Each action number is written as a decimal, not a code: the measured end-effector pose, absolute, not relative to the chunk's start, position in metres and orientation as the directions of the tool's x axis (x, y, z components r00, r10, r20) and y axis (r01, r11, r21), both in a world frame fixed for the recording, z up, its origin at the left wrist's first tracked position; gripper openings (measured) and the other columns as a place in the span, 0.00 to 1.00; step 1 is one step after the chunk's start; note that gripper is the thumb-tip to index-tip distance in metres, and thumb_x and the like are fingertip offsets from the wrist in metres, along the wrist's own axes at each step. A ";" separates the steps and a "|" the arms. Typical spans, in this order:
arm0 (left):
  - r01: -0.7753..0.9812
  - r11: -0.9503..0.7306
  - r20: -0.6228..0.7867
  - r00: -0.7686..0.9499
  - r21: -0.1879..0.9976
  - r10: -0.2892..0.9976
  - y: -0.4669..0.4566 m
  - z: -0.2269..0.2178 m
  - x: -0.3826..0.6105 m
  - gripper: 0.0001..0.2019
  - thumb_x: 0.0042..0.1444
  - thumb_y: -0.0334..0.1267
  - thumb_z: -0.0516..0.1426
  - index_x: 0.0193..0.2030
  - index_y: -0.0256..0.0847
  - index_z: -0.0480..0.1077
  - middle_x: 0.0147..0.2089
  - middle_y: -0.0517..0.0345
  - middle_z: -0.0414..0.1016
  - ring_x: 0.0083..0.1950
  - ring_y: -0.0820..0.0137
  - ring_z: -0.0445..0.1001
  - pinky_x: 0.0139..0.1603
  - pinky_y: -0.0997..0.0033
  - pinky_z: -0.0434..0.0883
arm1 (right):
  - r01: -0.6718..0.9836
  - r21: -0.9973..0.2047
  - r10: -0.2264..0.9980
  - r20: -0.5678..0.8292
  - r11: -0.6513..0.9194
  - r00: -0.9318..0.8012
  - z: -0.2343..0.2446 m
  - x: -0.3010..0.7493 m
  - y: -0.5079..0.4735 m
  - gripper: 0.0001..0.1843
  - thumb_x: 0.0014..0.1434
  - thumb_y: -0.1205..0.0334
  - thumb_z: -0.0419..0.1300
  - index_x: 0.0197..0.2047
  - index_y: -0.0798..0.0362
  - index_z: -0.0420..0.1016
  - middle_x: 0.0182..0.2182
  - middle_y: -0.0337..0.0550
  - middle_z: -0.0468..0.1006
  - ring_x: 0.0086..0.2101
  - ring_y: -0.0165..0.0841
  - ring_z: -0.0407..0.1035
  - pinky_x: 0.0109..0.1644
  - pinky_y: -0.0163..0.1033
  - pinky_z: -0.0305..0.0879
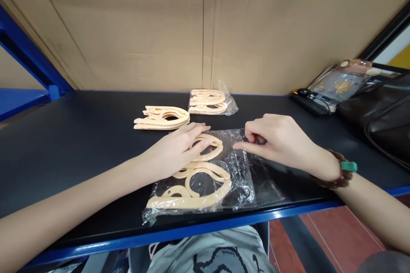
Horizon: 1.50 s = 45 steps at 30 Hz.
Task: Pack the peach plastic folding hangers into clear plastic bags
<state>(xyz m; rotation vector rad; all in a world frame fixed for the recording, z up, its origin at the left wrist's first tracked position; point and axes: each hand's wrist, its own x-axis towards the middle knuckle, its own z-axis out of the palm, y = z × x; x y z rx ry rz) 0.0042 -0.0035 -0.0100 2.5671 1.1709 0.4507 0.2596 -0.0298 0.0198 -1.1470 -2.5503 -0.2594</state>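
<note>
A clear plastic bag (243, 179) lies near the front edge of the black table (80, 149), holding peach-coloured plastic hanger pieces (198, 183). My left hand (174, 151) lies flat on the bag, its fingers stretched over the upper hanger piece. My right hand (278, 138) hovers at the bag's far right corner, its fingers curled in a pinch on the plastic edge. A brown bead bracelet with a green piece sits on my right wrist.
A loose stack of the same hanger pieces (162, 118) lies behind my left hand. A sealed bag of them (211, 102) sits further back. A dark bag (384, 115) and a packaged item (339, 83) stand at the right. Cardboard lines the wall behind.
</note>
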 end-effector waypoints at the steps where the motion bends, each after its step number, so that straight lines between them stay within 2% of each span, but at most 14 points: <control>1: 0.666 -0.628 0.172 0.619 0.402 0.766 -0.003 -0.009 0.004 0.25 0.70 0.52 0.42 0.63 0.40 0.65 0.65 0.52 0.67 0.65 0.61 0.64 0.66 0.58 0.60 | 0.770 0.024 0.716 0.349 0.638 -0.604 0.020 0.260 -0.028 0.24 0.66 0.46 0.53 0.24 0.53 0.65 0.20 0.36 0.66 0.24 0.30 0.60 0.33 0.37 0.53; 4: 0.655 -0.590 0.191 0.577 0.472 0.794 -0.001 -0.007 0.002 0.25 0.69 0.54 0.43 0.60 0.41 0.68 0.58 0.53 0.73 0.59 0.61 0.70 0.61 0.58 0.66 | 0.736 -0.115 0.737 0.249 0.667 -0.628 0.015 0.258 -0.025 0.25 0.70 0.50 0.48 0.28 0.54 0.73 0.25 0.39 0.70 0.26 0.30 0.63 0.34 0.37 0.57; 6: 0.645 -0.569 0.209 0.548 0.510 0.810 0.001 -0.006 0.001 0.25 0.69 0.55 0.42 0.56 0.42 0.70 0.54 0.54 0.76 0.55 0.61 0.73 0.57 0.58 0.68 | 0.640 -0.287 0.699 0.229 0.713 -0.677 0.010 0.254 -0.025 0.20 0.70 0.53 0.49 0.40 0.54 0.78 0.32 0.41 0.74 0.30 0.30 0.67 0.35 0.36 0.61; 8: 0.637 -0.548 0.223 0.520 0.543 0.825 0.004 -0.006 0.001 0.26 0.69 0.56 0.42 0.53 0.42 0.72 0.51 0.55 0.77 0.53 0.61 0.74 0.56 0.59 0.68 | 0.512 -0.434 0.647 0.257 0.741 -0.718 0.004 0.250 -0.025 0.16 0.70 0.56 0.50 0.53 0.51 0.74 0.41 0.44 0.77 0.38 0.31 0.71 0.42 0.37 0.67; 10: 0.624 -0.522 0.223 0.495 0.581 0.840 0.006 -0.006 0.000 0.26 0.69 0.56 0.42 0.51 0.42 0.73 0.49 0.56 0.78 0.51 0.62 0.75 0.55 0.60 0.69 | 0.424 -0.477 0.594 0.296 0.770 -0.748 0.000 0.247 -0.026 0.19 0.70 0.59 0.51 0.61 0.49 0.67 0.51 0.46 0.76 0.50 0.33 0.70 0.55 0.42 0.66; 13: 0.588 -0.494 0.218 0.477 0.641 0.851 0.008 -0.006 0.000 0.25 0.69 0.55 0.43 0.48 0.42 0.74 0.48 0.57 0.79 0.50 0.63 0.76 0.55 0.62 0.69 | 0.380 -0.397 0.504 0.281 0.836 -0.817 -0.003 0.243 -0.028 0.24 0.69 0.60 0.51 0.67 0.52 0.60 0.64 0.51 0.65 0.65 0.35 0.55 0.68 0.49 0.53; 16: 0.570 -0.451 0.193 0.455 0.687 0.869 0.008 -0.006 0.001 0.25 0.68 0.54 0.43 0.47 0.41 0.75 0.49 0.57 0.79 0.51 0.63 0.75 0.58 0.61 0.68 | 0.353 -0.308 0.423 0.199 0.883 -0.884 -0.004 0.241 -0.030 0.25 0.70 0.58 0.50 0.68 0.53 0.57 0.69 0.51 0.55 0.70 0.34 0.41 0.72 0.50 0.43; 21: 0.534 -0.415 0.161 0.458 0.737 0.874 0.006 -0.007 0.002 0.25 0.67 0.56 0.43 0.48 0.41 0.74 0.52 0.56 0.78 0.55 0.62 0.74 0.62 0.57 0.66 | 0.380 -0.267 0.441 0.228 0.886 -0.868 -0.013 0.240 -0.029 0.29 0.69 0.53 0.51 0.68 0.57 0.57 0.67 0.54 0.59 0.68 0.34 0.47 0.71 0.50 0.49; 26: 0.491 -0.403 0.152 0.473 0.772 0.868 0.003 -0.004 0.005 0.26 0.67 0.57 0.44 0.49 0.41 0.74 0.51 0.55 0.78 0.54 0.62 0.74 0.62 0.58 0.66 | 0.336 -0.263 0.400 0.251 0.904 -0.881 -0.019 0.239 -0.028 0.34 0.70 0.52 0.49 0.72 0.59 0.45 0.72 0.56 0.44 0.71 0.35 0.35 0.73 0.48 0.41; 32: 0.485 -0.500 0.204 0.540 0.718 0.816 0.000 0.003 0.005 0.25 0.69 0.54 0.41 0.50 0.42 0.74 0.51 0.55 0.78 0.52 0.64 0.75 0.58 0.63 0.69 | 0.345 -0.265 0.412 0.266 0.901 -0.872 -0.015 0.240 -0.029 0.38 0.70 0.56 0.49 0.74 0.48 0.31 0.73 0.47 0.32 0.71 0.36 0.29 0.73 0.51 0.38; 35: 0.520 -0.533 0.225 0.541 0.668 0.810 0.001 0.001 0.004 0.25 0.70 0.53 0.41 0.50 0.42 0.73 0.51 0.55 0.78 0.52 0.64 0.75 0.59 0.62 0.68 | 0.349 -0.270 0.418 0.264 0.897 -0.869 -0.014 0.242 -0.027 0.37 0.70 0.56 0.48 0.74 0.50 0.30 0.73 0.49 0.34 0.71 0.35 0.31 0.73 0.51 0.40; 42: 0.545 -0.534 0.194 0.559 0.646 0.806 0.005 -0.007 0.000 0.25 0.70 0.54 0.40 0.52 0.43 0.72 0.50 0.57 0.78 0.51 0.65 0.75 0.57 0.62 0.68 | 0.329 -0.306 0.407 0.240 0.893 -0.881 -0.013 0.242 -0.021 0.32 0.71 0.57 0.47 0.73 0.58 0.42 0.72 0.55 0.43 0.70 0.33 0.36 0.73 0.51 0.41; 44: 0.548 -0.524 0.186 0.554 0.652 0.811 0.004 -0.007 0.000 0.25 0.70 0.55 0.41 0.53 0.43 0.72 0.50 0.57 0.78 0.51 0.65 0.74 0.57 0.63 0.68 | 0.324 -0.311 0.410 0.273 0.894 -0.870 -0.009 0.244 -0.019 0.30 0.70 0.59 0.48 0.71 0.58 0.48 0.70 0.56 0.52 0.69 0.34 0.44 0.71 0.51 0.47; 45: 0.548 -0.522 0.184 0.553 0.654 0.812 0.004 -0.006 0.000 0.25 0.70 0.55 0.41 0.52 0.44 0.72 0.51 0.57 0.77 0.52 0.65 0.74 0.57 0.63 0.67 | 0.337 -0.314 0.427 0.287 0.887 -0.857 -0.005 0.246 -0.018 0.27 0.70 0.60 0.48 0.69 0.58 0.54 0.67 0.56 0.59 0.67 0.35 0.52 0.69 0.50 0.53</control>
